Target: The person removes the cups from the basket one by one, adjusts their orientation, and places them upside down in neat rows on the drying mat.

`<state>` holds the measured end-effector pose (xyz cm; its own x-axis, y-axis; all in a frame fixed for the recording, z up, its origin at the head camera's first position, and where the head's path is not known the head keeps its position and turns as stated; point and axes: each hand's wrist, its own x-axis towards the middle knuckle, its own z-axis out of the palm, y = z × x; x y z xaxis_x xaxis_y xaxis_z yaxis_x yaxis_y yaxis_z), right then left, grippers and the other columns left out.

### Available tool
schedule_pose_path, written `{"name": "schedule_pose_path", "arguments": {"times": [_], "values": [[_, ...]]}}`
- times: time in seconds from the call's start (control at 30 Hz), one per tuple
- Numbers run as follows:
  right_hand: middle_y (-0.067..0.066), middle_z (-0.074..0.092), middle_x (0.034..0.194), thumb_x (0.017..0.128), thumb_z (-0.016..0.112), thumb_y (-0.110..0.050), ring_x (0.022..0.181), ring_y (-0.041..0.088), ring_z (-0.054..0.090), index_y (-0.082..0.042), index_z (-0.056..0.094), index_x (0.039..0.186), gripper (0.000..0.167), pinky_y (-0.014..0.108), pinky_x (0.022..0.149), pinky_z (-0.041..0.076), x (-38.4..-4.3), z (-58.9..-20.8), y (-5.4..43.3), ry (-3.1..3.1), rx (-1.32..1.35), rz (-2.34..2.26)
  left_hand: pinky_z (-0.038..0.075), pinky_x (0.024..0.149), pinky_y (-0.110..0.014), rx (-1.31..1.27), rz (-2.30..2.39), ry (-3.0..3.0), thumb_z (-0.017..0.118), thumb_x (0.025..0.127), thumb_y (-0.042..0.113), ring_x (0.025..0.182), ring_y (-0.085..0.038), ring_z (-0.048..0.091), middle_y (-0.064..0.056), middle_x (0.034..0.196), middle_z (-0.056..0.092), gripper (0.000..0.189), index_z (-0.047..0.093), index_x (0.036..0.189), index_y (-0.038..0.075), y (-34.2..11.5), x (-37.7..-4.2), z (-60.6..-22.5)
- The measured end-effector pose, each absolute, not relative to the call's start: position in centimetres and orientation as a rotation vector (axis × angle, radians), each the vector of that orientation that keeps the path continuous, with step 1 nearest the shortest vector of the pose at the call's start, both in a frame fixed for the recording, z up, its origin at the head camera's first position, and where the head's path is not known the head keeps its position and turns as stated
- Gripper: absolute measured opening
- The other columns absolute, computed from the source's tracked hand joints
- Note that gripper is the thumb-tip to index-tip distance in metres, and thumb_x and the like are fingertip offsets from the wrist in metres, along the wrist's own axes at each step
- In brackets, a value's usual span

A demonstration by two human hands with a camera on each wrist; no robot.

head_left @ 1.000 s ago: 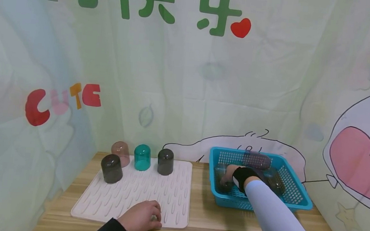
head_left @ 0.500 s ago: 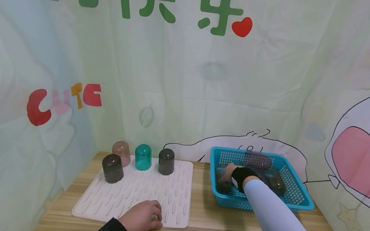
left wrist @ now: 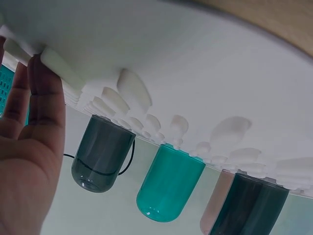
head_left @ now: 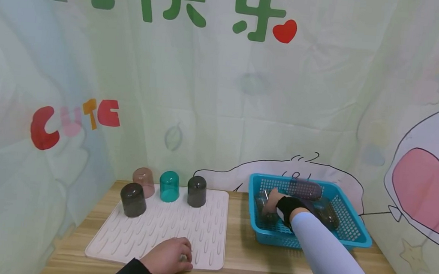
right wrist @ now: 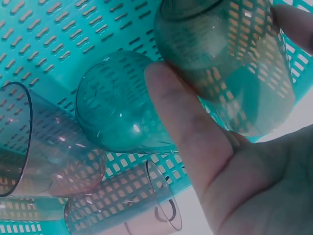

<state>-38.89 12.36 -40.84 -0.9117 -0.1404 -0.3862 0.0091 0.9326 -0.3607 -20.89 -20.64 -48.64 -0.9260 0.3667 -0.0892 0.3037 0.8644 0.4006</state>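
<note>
Right wrist view shows the right hand gripping a see-through cup, thumb on one side and a finger on the other. That cup is in the blue basket, near its left end, with another clear cup just beside it. It looks light, stiff and smooth, so it might slip. Glass or plastic, one cannot tell, so it should be treated as easy to break. The round middle seems the best place to squeeze, gently, away from the thin rim. The left hand rests on the white mat, fingers loose, with nothing in it. A pink cup, a green cup and two dark cups stand upside down there.
</note>
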Motion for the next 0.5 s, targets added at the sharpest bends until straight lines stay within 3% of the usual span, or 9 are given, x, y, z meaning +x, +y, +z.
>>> {"name": "schedule_pose_path", "arguments": {"times": [0.17,0.5], "values": [[0.034,0.045,0.147,0.09,0.075,-0.026,0.133,0.048,0.049,0.004,0.004,0.159,0.104,0.062,0.112,0.042,-38.5,-39.7,12.4,2.687,-0.06,-0.545,0.055,0.086,-0.036,0.527,0.584,2.872,0.079,0.087,0.034,0.083,-0.005,0.053,0.013,0.096,0.061,0.011,0.076,0.082,0.025,-20.6,-20.9,-48.5],[0.033,0.04,0.154,0.09,0.072,-0.033,0.136,0.048,0.047,0.001,0.006,0.16,0.102,0.066,0.111,0.04,-38.3,-39.3,13.6,2.677,-0.09,-0.578,0.055,0.085,-0.037,0.504,0.589,2.869,0.08,0.087,0.032,0.081,-0.006,0.052,0.012,0.094,0.06,0.011,0.076,0.083,0.023,-20.4,-20.8,-48.4]]}}
